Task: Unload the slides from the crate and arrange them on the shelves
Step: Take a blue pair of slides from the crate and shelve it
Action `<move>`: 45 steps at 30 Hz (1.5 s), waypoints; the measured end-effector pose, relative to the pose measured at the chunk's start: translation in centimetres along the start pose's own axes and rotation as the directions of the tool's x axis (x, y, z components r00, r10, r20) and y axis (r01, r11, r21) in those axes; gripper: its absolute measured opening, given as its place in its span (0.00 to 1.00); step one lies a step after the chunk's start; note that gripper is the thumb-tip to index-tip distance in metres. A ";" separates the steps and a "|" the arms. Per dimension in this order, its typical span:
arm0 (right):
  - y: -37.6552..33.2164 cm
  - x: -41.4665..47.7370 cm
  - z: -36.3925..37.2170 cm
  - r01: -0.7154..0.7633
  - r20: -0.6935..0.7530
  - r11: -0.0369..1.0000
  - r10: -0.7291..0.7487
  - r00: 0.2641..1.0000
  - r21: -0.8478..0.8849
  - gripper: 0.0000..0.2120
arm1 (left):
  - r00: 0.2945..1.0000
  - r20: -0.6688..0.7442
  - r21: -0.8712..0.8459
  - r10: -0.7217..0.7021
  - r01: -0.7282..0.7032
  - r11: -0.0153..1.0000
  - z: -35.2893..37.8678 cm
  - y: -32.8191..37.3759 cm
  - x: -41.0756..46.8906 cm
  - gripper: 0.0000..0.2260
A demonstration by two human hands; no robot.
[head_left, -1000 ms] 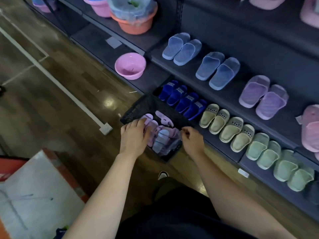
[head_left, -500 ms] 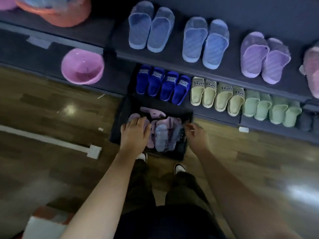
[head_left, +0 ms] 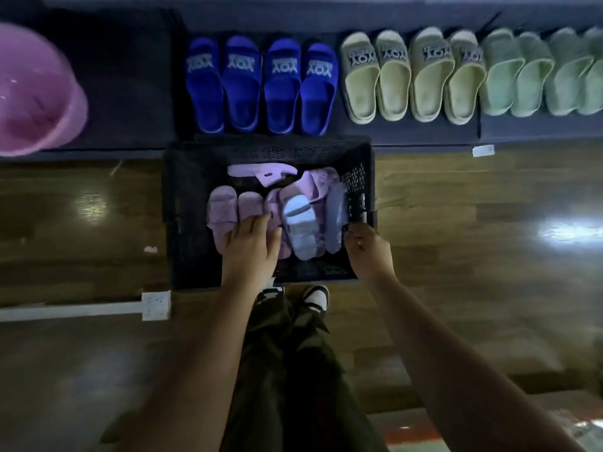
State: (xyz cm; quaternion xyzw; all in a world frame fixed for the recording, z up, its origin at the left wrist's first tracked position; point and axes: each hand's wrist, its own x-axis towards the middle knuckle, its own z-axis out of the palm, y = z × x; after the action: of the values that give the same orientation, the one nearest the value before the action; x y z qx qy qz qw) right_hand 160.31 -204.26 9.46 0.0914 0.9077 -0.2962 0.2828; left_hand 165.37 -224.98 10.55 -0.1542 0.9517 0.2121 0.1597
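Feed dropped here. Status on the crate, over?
Left hand resting on pink slides in crate. Right hand gripping crate's right wall. Blue slides on shelf behind.

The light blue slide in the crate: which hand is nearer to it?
Left. The left hand rests on the pink slides beside the light blue slide; the right hand is farther off, at the crate's right wall.

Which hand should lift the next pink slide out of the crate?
Left. The left hand rests on the pink slides inside the crate; the right hand is curled on the crate's right rim.
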 end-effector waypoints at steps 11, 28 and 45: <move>9.2 14.5 12.0 -0.013 -0.009 0.997 0.012 1.000 -0.081 0.21 | 0.998 0.037 -0.132 0.043 -0.038 0.991 18.2 -5.5 9.8 0.25; 11.5 19.8 16.9 0.008 -0.169 0.999 -0.015 0.986 -0.042 0.18 | 0.979 0.139 -0.354 -0.150 0.190 0.916 28.0 -7.5 14.5 0.25; 13.4 21.0 19.9 -0.221 0.094 0.872 0.200 0.975 0.437 0.47 | 0.975 0.070 -0.442 -0.210 0.219 0.870 28.4 -10.1 14.0 0.28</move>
State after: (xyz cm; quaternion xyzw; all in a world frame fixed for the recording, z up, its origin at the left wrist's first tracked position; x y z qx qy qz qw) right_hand 156.56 -205.18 -22.18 0.2450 0.7938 -0.4651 0.3059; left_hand 163.17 -223.98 -22.66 -0.2895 0.8528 0.4073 0.1519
